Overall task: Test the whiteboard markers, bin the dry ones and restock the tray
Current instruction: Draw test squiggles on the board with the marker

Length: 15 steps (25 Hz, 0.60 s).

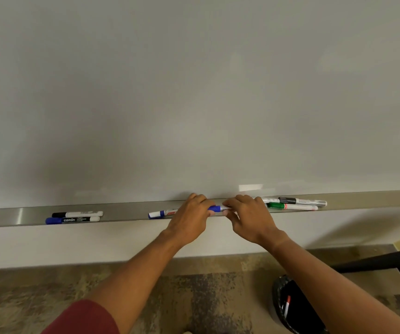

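Both hands meet over the metal marker tray (126, 213) under the whiteboard (194, 92). My left hand (190, 219) grips the blue cap end of a blue marker (217, 208), and my right hand (250, 216) pinches its white barrel. Just left of my left hand lies another blue-capped marker (156, 214). A black marker (77, 214) and a blue one (72, 220) lie side by side at the tray's left. To the right of my hands lie a green marker (291, 206) and a black one (301, 201).
A bin with a black liner (290, 307) stands on the floor at the lower right, with a marker (287, 306) inside it. A dark bar (377, 261) crosses above the bin. The floor is mottled brown carpet.
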{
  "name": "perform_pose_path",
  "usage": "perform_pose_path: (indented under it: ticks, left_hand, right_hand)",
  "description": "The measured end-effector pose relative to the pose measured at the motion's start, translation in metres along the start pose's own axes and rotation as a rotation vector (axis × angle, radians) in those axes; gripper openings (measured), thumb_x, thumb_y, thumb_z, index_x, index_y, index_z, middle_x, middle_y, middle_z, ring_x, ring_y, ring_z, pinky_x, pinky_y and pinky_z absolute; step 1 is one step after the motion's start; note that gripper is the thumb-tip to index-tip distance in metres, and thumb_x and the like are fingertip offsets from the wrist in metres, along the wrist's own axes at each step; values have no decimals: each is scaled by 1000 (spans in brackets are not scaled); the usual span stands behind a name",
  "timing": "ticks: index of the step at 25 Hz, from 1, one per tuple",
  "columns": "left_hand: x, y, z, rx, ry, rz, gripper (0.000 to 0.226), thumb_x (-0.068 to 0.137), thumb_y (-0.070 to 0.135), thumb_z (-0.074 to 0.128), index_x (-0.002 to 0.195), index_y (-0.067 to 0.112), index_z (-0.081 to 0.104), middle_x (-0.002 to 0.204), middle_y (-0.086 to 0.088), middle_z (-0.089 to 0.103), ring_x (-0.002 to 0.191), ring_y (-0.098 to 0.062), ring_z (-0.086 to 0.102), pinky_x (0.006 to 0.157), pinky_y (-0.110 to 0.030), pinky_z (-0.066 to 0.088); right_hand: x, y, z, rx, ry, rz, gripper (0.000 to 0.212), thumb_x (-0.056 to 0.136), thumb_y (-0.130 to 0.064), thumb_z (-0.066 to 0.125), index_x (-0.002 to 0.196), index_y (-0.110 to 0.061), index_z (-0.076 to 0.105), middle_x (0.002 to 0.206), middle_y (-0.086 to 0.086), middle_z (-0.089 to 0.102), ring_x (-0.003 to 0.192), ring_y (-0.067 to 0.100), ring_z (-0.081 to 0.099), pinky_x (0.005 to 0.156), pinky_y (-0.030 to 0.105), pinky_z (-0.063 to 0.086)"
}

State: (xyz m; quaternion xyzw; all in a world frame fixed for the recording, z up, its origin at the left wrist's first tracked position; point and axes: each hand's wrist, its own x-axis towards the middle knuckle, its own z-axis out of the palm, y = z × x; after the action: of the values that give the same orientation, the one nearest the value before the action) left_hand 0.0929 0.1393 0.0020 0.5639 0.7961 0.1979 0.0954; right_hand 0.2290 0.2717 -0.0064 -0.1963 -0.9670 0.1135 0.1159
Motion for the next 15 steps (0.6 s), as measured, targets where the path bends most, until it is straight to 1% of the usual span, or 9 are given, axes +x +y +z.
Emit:
perform_pose_path:
  ticks: [3,6,8,10,12,15]
  left_hand:
    - [-4,5,-8,-10,-7,23,37,94,11,57,130,16,56,120,-6,58,109,-17,50,93,-23,40]
    - [-9,5,-19,-50,-24,82,29,95,14,56,124,13,59,113,-7,59,99,-19,55,87,-25,45]
    - [-8,6,-28,-89,-50,89,26,97,17,54,121,12,61,109,-7,59,94,-19,57,85,-26,47]
    - [-4,11,-35,-130,-88,70,22,97,20,53,115,12,64,104,-6,62,88,-19,58,82,-30,50]
    - [1,15,-41,-163,-106,61,20,97,23,53,107,13,67,94,-6,64,79,-19,59,77,-36,53]
    - [8,21,-49,-202,-107,34,18,96,23,55,94,11,69,79,-6,64,69,-21,59,69,-38,52]
  right_hand:
    - [-1,-10,-10,-20,3,-38,25,95,-40,54,111,-25,66,96,-3,70,82,21,63,76,33,41]
    - [-5,-19,-20,-38,-11,-57,21,96,-37,52,110,-27,64,96,-4,70,79,20,62,75,32,43]
    - [-7,-22,-27,-51,13,-59,19,95,-33,52,109,-26,64,92,-4,70,76,20,61,71,29,39]
    - [-10,-25,-34,-95,49,-57,17,92,-28,56,105,-25,66,84,-3,69,69,20,59,67,28,34]
    - [-11,-24,-41,-173,109,-63,12,89,-27,62,99,-25,69,75,-3,68,62,20,57,63,28,33]
    - [-12,-16,-52,-221,181,-85,7,85,-27,70,92,-24,70,67,-4,64,57,19,56,62,27,29]
